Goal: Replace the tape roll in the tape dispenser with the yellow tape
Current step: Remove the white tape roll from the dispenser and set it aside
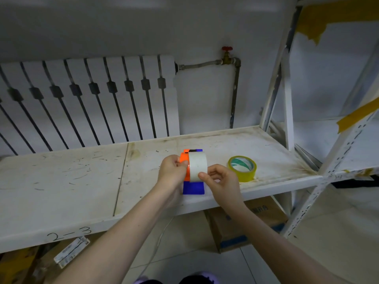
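An orange and blue tape dispenser (193, 187) stands on the white shelf (82, 177) near its front edge. A pale, whitish tape roll (198, 166) sits in it. My left hand (171, 171) grips the dispenser's orange side, thumb against the roll's left rim. My right hand (220, 181) pinches the roll's lower right edge with thumb and forefinger. The yellow tape roll (242, 168) lies flat on the shelf just right of my right hand, untouched.
A radiator (88, 99) and a pipe with a red valve (227, 50) line the wall behind. A white shelf upright (336, 160) rises at the right. A cardboard box (246, 222) sits on the floor below.
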A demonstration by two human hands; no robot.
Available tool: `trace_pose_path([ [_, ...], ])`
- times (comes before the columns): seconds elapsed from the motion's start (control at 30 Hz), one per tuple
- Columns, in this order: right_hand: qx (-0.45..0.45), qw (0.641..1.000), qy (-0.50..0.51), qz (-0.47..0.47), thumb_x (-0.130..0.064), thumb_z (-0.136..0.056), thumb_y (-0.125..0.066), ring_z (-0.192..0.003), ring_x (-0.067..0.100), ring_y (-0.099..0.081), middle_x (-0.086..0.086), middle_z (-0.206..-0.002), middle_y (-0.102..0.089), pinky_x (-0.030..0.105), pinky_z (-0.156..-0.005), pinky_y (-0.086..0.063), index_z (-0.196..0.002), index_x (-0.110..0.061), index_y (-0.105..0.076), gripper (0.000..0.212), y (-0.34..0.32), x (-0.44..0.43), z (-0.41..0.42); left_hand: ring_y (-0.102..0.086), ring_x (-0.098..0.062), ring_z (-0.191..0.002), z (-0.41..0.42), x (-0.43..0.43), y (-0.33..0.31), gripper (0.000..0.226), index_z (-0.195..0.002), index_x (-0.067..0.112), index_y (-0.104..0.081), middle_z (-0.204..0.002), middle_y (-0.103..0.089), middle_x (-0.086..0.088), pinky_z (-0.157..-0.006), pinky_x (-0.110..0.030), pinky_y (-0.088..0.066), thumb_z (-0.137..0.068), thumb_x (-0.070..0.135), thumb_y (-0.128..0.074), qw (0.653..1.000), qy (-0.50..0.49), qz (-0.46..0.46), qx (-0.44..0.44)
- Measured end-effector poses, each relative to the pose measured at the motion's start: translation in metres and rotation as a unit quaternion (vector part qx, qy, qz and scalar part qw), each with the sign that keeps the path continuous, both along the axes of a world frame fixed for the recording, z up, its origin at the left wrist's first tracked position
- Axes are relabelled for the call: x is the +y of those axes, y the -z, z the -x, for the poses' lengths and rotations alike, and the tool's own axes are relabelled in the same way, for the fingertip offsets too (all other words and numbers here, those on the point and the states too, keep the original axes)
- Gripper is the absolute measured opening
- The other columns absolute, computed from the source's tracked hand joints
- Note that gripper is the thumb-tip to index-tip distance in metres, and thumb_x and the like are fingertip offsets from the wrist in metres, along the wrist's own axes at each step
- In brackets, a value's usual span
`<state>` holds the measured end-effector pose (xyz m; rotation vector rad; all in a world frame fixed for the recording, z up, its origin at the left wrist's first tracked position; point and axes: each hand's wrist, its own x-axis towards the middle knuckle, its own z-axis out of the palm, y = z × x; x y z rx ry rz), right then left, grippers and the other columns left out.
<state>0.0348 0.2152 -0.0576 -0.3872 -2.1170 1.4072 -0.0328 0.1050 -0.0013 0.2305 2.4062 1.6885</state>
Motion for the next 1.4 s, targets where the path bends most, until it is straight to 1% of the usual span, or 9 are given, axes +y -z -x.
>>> trace_pose_path([
  [0.13,0.000,0.983,-0.094,0.156,-0.017,-0.085,-0.066,-0.085,0.010,-0.064,-0.007,-0.084,-0.065,0.019,-0.066,-0.055,-0.080,-0.021,-0.060,0.008,-0.005,0.011,-0.002,-0.057,-0.030,-0.109,-0.002,0.004,-0.006,0.028,-0.115,0.001,-0.056,-0.120,-0.060,-0.016,-0.079,-0.031,-0.049,-0.094,0.018,-0.052,1.000,0.003,0.019,0.004],
  [0.27,0.027,0.999,0.016,0.041,-0.023,-0.085,-0.067,-0.088,0.010,-0.065,-0.007,-0.090,-0.068,0.023,-0.072,-0.056,-0.095,-0.019,-0.066,0.011,0.003,0.012,-0.001,-0.059,-0.023,-0.097,-0.002,0.009,-0.004,0.012,-0.096,0.007,-0.060,-0.105,-0.060,-0.011,-0.067,-0.023,-0.048,-0.093,0.017,-0.054,1.000,-0.001,-0.010,-0.024],
  [0.47,0.055,0.978,-0.030,0.198,-0.018,-0.087,-0.063,-0.087,0.011,-0.064,-0.002,-0.088,-0.068,0.019,-0.069,-0.055,-0.089,-0.023,-0.065,0.006,0.000,0.017,-0.005,-0.055,-0.030,-0.115,-0.006,0.020,-0.010,0.030,-0.118,0.002,-0.057,-0.125,-0.058,-0.014,-0.083,-0.034,-0.048,-0.092,0.018,-0.055,0.997,-0.003,-0.039,-0.070],
  [0.57,0.083,0.989,0.062,0.105,-0.018,-0.087,-0.064,-0.087,0.005,-0.064,-0.008,-0.090,-0.066,0.017,-0.070,-0.055,-0.093,-0.022,-0.065,0.007,0.001,0.014,-0.008,-0.056,-0.032,-0.114,-0.005,0.026,-0.010,0.020,-0.110,0.007,-0.058,-0.123,-0.060,-0.016,-0.083,-0.036,-0.047,-0.092,0.015,-0.055,0.990,-0.004,-0.066,-0.126],
  [0.7,0.104,0.990,0.087,-0.046,-0.017,-0.085,-0.066,-0.087,0.004,-0.057,-0.004,-0.089,-0.059,0.011,-0.072,-0.048,-0.094,-0.013,-0.068,0.010,0.004,0.030,-0.011,-0.056,-0.033,-0.109,-0.001,0.025,-0.016,0.036,-0.128,0.005,-0.051,-0.121,-0.058,-0.017,-0.087,-0.042,-0.048,-0.093,0.014,-0.053,0.976,-0.040,-0.110,-0.184],
  [0.87,0.073,0.986,0.143,0.047,-0.020,-0.086,-0.065,-0.086,0.013,-0.056,0.002,-0.099,-0.056,0.019,-0.077,-0.049,-0.095,-0.012,-0.068,0.012,0.010,0.056,-0.019,-0.052,-0.030,-0.102,-0.006,0.022,-0.007,0.003,-0.094,0.013,-0.052,-0.105,-0.052,-0.008,-0.087,-0.041,-0.046,-0.095,0.016,-0.052,0.989,-0.025,-0.079,-0.125],
  [0.93,0.058,0.986,0.158,0.020,-0.021,-0.088,-0.063,-0.077,0.008,-0.056,0.001,-0.094,-0.059,0.021,-0.072,-0.050,-0.097,-0.011,-0.067,0.014,0.011,0.063,-0.023,-0.050,-0.026,-0.094,-0.008,0.022,-0.003,0.019,-0.077,0.017,-0.051,-0.093,-0.054,-0.005,-0.082,-0.038,-0.045,-0.096,0.014,-0.051,0.992,-0.010,-0.071,-0.105],
  [1.13,0.017,0.979,0.200,-0.045,-0.018,-0.092,-0.054,-0.082,0.011,-0.055,0.000,-0.100,-0.055,0.023,-0.075,-0.049,-0.104,-0.011,-0.062,0.016,-0.002,0.091,-0.017,-0.050,-0.017,-0.072,-0.011,0.031,0.006,0.019,-0.077,0.014,-0.051,-0.084,-0.055,-0.007,-0.058,-0.026,-0.039,-0.095,0.012,-0.050,0.997,0.019,-0.052,-0.058],
  [1.4,-0.132,0.944,0.242,-0.181,-0.011,-0.091,-0.047,-0.093,0.023,-0.053,0.009,-0.122,-0.044,0.030,-0.079,-0.043,-0.114,-0.007,-0.054,0.025,0.009,0.159,-0.014,-0.048,-0.017,-0.066,0.001,0.028,0.009,0.026,-0.070,0.015,-0.047,-0.073,-0.053,-0.004,-0.055,-0.024,-0.036,-0.095,0.011,-0.048,0.999,0.029,-0.039,-0.018],
])
